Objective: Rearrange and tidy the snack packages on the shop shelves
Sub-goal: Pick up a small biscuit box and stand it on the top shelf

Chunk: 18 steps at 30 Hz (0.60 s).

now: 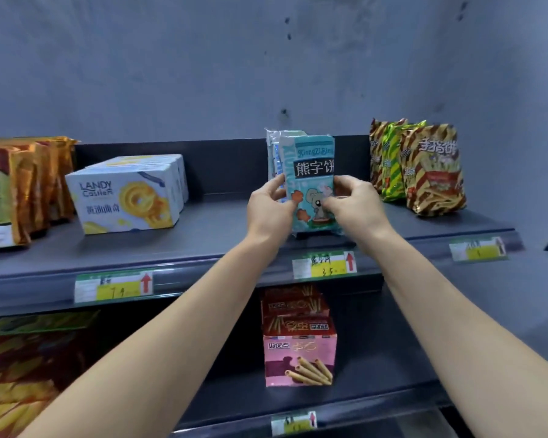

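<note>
Stock on the upper shelf [203,238] is shown from left to right. Orange packs [23,191] are stood at the far left, and cookie boxes [127,197] are set just beside them, one behind another. Near the middle, a blue pack [314,172] is held upright at the front of a short row of like packs [274,153]. Whether its lower edge touches the shelf cannot be told. The pack is flanked by both hands: its left edge is pinched between the curled fingers and thumb of the left hand [271,207], and its right edge and face are pinched by the right hand [356,200]. The long axis of the pack is vertical, and its printed face is turned toward the viewer. The row lies directly behind the grip, toward the back wall, so a straight push backward is judged to be what seating the pack calls for. The two hands are equally near, and neither is favoured. A price tag [325,263] is fixed to the shelf lip just below the pack. Striped bags [424,172] are stood apart to the right. On the lower tier, beneath the pack, a pink box [299,361] is stacked under red boxes [293,306].
</note>
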Each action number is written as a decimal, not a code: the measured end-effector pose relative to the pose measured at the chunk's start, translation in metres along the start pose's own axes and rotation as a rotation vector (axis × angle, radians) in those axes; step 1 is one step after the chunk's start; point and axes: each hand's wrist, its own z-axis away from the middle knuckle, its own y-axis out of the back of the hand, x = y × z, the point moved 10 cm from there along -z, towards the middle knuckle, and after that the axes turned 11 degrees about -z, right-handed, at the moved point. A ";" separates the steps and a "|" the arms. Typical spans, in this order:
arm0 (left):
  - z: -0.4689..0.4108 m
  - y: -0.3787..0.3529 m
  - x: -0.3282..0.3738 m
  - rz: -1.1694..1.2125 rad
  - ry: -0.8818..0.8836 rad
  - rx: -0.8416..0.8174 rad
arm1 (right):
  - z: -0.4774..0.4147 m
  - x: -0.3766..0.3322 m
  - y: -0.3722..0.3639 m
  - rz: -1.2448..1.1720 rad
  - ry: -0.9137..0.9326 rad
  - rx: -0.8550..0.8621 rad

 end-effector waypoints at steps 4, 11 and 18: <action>-0.009 -0.002 -0.003 -0.052 0.030 0.017 | -0.018 0.015 0.002 -0.092 -0.025 -0.014; -0.010 0.001 -0.003 -0.078 0.005 0.055 | -0.025 0.021 -0.002 -0.094 -0.001 -0.039; 0.005 0.014 0.013 -0.325 -0.075 0.082 | -0.010 0.006 0.009 0.047 0.020 0.010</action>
